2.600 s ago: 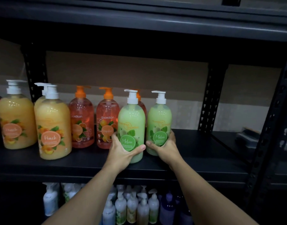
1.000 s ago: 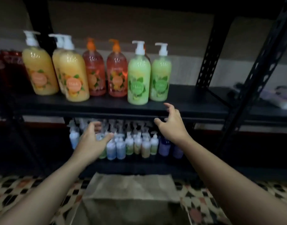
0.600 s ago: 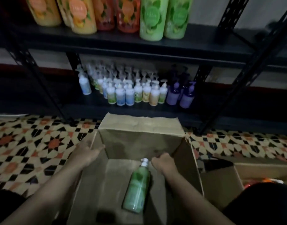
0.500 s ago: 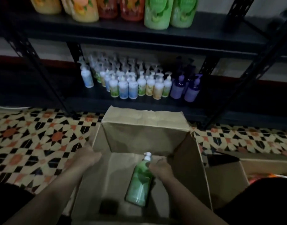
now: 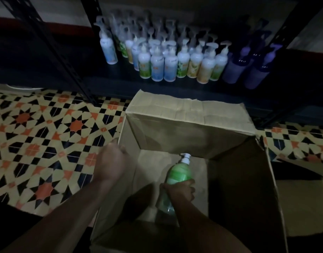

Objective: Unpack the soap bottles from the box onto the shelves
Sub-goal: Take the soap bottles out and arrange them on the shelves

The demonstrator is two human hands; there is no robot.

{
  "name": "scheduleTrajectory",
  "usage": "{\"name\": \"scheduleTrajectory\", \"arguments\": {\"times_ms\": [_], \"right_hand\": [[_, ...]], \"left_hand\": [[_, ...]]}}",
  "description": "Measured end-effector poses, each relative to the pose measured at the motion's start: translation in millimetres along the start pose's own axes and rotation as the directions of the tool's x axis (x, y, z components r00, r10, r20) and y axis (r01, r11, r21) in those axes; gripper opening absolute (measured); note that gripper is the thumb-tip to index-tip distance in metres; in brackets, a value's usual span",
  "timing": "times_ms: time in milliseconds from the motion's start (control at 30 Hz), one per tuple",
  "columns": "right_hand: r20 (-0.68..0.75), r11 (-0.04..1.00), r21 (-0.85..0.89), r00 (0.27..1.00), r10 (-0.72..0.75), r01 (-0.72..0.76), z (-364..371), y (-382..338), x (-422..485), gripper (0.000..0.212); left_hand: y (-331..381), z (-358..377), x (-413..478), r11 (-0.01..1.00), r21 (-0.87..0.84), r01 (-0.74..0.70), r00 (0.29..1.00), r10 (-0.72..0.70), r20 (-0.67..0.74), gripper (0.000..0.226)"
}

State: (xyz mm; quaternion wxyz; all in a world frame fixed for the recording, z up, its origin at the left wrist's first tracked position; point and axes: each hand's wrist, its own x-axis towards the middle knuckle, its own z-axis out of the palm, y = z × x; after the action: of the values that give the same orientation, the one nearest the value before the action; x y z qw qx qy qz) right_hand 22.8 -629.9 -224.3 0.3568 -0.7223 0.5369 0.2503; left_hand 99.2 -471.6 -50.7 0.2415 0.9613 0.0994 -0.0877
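my right hand [image 5: 179, 192] is inside the open brown cardboard box [image 5: 184, 139], fingers wrapped round the middle of a green plastic soap bottle with a white pump [image 5: 179, 172]. the bottle leans with its pump toward the far wall of the box. i cannot tell whether its base touches the box floor. my left hand [image 5: 111, 163] is curled on the top edge of the box's left wall. its fingertips are hidden, so i cannot tell whether they hook over the cardboard. the box stands on the patterned orange, black and cream tiled floor [image 5: 47, 134], just in front of the low black metal shelf [image 5: 111, 86]. on that shelf stand small white pump bottles [image 5: 170, 68], with purple pump bottles [image 5: 233, 70] just beside them on the right. another brown cardboard box [image 5: 303, 207] is at my right.
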Motion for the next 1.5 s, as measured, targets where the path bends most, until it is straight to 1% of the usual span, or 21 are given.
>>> {"name": "scheduleTrajectory", "arguments": {"times_ms": [133, 200, 267, 367, 400, 500, 533, 600, 633, 733, 800, 900, 967, 1033, 1133, 1167, 1233, 1300, 1367, 1433, 1500], "right_hand": [[0.163, 0.989, 0.142, 0.985, -0.054, 0.031, -11, 18, 32, 0.121], [0.334, 0.98, 0.199, 0.94, -0.064, -0.004, -22, 35, 55, 0.114], [0.473, 0.972, 0.232, 0.869, -0.146, 0.037, -41, 48, 62, 0.091], [0.574, 0.981, 0.154, 0.797, -0.189, 0.121, -72, 50, 55, 0.092], [0.576, 0.986, 0.083, 0.8, -0.165, 0.143, -76, 47, 55, 0.081], [0.571, 0.997, -0.002, 0.819, -0.058, 0.072, -97, 32, 36, 0.016], [0.555, 1.0, -0.014, 0.832, -0.013, 0.024, -102, 27, 28, 0.015], [0.496, 0.997, -0.072, 0.866, 0.063, -0.031, -97, 25, 26, 0.02], [0.451, 0.994, -0.07, 0.886, 0.106, -0.084, -84, 25, 26, 0.038], [0.265, 0.983, 0.088, 0.955, 0.135, -0.163, -40, 34, 21, 0.114], [0.142, 0.982, 0.011, 0.973, 0.185, -0.188, -31, 34, 4, 0.134], [0.096, 0.988, -0.065, 0.985, 0.143, -0.137, -42, 27, -7, 0.125], [0.222, 0.999, 0.031, 0.975, 0.029, -0.037, -54, 31, 10, 0.105], [0.361, 1.0, 0.025, 0.932, -0.025, 0.018, -72, 38, 19, 0.074], [0.547, 0.991, 0.098, 0.827, -0.134, 0.095, -96, 46, 21, 0.043], [0.552, 0.988, 0.072, 0.82, -0.152, 0.134, -101, 48, 23, 0.038], [0.498, 0.993, 0.031, 0.859, -0.117, 0.118, -100, 40, 16, 0.03], [0.377, 0.989, -0.014, 0.917, -0.134, 0.15, -80, 34, 12, 0.049], [0.217, 0.999, -0.024, 0.975, -0.038, 0.045, -51, 24, 0, 0.076], [0.124, 0.997, 0.032, 0.99, 0.071, -0.076, -27, 16, -10, 0.105], [0.112, 0.995, -0.067, 0.99, 0.083, -0.075, -9, 16, -20, 0.133]], "left_hand": [[3, 0, 2, 1.0, 0.009, -0.026, 1.0, 0.026, -0.015, 0.02], [6, -2, -1, 1.0, 0.003, -0.02, 1.0, 0.02, -0.014, 0.02], [9, -3, -3, 1.0, -0.005, -0.002, 1.0, 0.002, -0.019, 0.022], [11, -3, -3, 0.999, -0.028, 0.021, 0.999, -0.022, -0.029, 0.024], [10, -2, -3, 0.999, -0.037, 0.023, 0.999, -0.024, -0.027, 0.024], [11, -4, -5, 1.0, -0.031, 0.006, 1.0, -0.007, -0.022, 0.025], [11, -5, -6, 1.0, -0.027, 0.003, 1.0, -0.003, -0.023, 0.024], [12, -4, -7, 1.0, -0.025, 0.003, 0.999, -0.004, -0.032, 0.024], [13, -4, -7, 1.0, -0.024, 0.005, 0.999, -0.006, -0.036, 0.025], [12, -2, -6, 0.999, -0.033, 0.013, 0.999, -0.014, -0.035, 0.024], [12, -2, -6, 1.0, -0.026, 0.013, 0.999, -0.014, -0.038, 0.023], [12, -3, -6, 1.0, -0.017, 0.002, 0.999, -0.002, -0.047, 0.022], [11, -2, -6, 1.0, -0.019, -0.001, 0.999, 0.0, -0.047, 0.022], [11, -1, -5, 1.0, -0.027, -0.005, 0.999, 0.004, -0.046, 0.023], [12, -2, -6, 0.999, -0.032, -0.006, 0.999, 0.005, -0.046, 0.023], [12, -2, -6, 0.999, -0.033, -0.008, 0.999, 0.006, -0.05, 0.022], [11, -1, -6, 0.999, -0.028, -0.019, 0.998, 0.018, -0.058, 0.023], [11, 0, -6, 1.0, -0.022, -0.018, 0.998, 0.016, -0.058, 0.022], [12, 0, -6, 1.0, -0.021, -0.003, 0.999, 0.002, -0.053, 0.023], [12, 0, -6, 1.0, -0.019, -0.003, 0.999, 0.002, -0.054, 0.023], [12, -1, -7, 1.0, -0.016, -0.012, 0.999, 0.011, -0.053, 0.023]]}}
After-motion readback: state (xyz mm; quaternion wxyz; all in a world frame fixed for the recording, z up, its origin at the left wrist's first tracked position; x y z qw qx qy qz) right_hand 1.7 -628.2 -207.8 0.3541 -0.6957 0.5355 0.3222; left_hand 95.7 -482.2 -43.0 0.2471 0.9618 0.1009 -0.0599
